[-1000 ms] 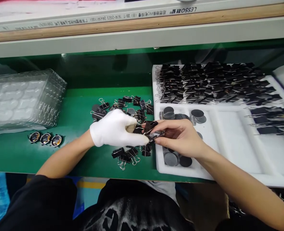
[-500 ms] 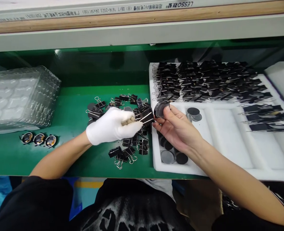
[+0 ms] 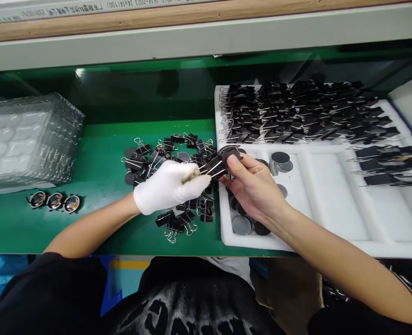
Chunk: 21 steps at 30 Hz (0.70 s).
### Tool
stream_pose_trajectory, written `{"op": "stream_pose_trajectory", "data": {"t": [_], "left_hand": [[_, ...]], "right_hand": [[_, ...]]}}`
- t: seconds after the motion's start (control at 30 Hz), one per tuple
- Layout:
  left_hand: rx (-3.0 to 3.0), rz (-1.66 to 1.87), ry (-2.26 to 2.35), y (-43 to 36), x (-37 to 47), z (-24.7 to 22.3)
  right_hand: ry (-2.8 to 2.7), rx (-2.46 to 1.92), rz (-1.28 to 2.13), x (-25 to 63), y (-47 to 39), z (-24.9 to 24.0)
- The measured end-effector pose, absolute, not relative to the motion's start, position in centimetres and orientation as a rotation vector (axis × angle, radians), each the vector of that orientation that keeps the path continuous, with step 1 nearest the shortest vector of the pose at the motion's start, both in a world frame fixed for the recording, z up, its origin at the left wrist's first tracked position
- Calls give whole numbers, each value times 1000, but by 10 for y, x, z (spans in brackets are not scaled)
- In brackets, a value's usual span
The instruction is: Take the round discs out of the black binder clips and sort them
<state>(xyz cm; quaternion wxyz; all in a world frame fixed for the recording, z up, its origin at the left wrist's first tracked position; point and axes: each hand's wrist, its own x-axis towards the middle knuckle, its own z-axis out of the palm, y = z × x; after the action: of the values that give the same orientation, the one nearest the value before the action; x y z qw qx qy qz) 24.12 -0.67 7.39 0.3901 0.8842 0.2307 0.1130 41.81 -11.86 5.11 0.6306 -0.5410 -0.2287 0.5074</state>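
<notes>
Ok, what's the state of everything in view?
Left hand, gloved, holding binder clip by handles
Right hand, bare, holding dark round piece
Binder clip, at that piece; whether clamped unclear
Loose clips, scattered on green table
Clear trays, stacked
Amber pieces, lined up
White tray, partly filled

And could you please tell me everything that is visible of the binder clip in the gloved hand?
The binder clip has a black, metal-looking body and silver wire handles. The white-gloved left hand holds it by the handles near the white tray, its body towards the bare right hand. Its body is right by the dark round piece in that hand; whether it grips this cannot be told.
</notes>
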Motion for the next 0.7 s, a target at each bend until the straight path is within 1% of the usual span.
{"op": "stream_pose_trajectory", "data": {"t": [0.07, 0.13, 0.23, 0.27, 0.3, 0.37, 0.4, 0.43, 0.47, 0.53, 0.6, 0.63, 0.7], "left_hand": [[2321, 202, 517, 0, 238, 81], [2461, 192, 502, 18, 237, 88], [2746, 259, 814, 59, 244, 94], [2845, 198, 915, 74, 248, 92], [2934, 62, 951, 88, 252, 90], [3059, -206, 913, 110, 259, 84], [3107, -275, 881, 117, 261, 82], [3150, -271, 865, 121, 260, 80], [3185, -200, 869, 121, 259, 80], [3167, 85, 909, 111, 252, 84], [2987, 368, 879, 93, 244, 92], [2867, 447, 820, 82, 240, 97], [2660, 447, 660, 59, 237, 107]], "right_hand": [[-492, -1169, 1184, 419, -118, 53], [-445, -1081, 1200, 423, -117, 55], [-374, -1031, 1195, 430, -115, 57], [-366, -1038, 1185, 431, -114, 56], [-366, -1048, 1174, 433, -114, 55], [-381, -1056, 1174, 436, -114, 51], [-388, -1055, 1183, 436, -114, 49], [-399, -1054, 1193, 437, -115, 48], [-422, -1058, 1203, 438, -116, 47], [-532, -1087, 1205, 438, -118, 45], [-735, -1113, 1167, 437, -118, 46], [-852, -1110, 1137, 435, -118, 47], [-1080, -1075, 1047, 432, -118, 48]]}}
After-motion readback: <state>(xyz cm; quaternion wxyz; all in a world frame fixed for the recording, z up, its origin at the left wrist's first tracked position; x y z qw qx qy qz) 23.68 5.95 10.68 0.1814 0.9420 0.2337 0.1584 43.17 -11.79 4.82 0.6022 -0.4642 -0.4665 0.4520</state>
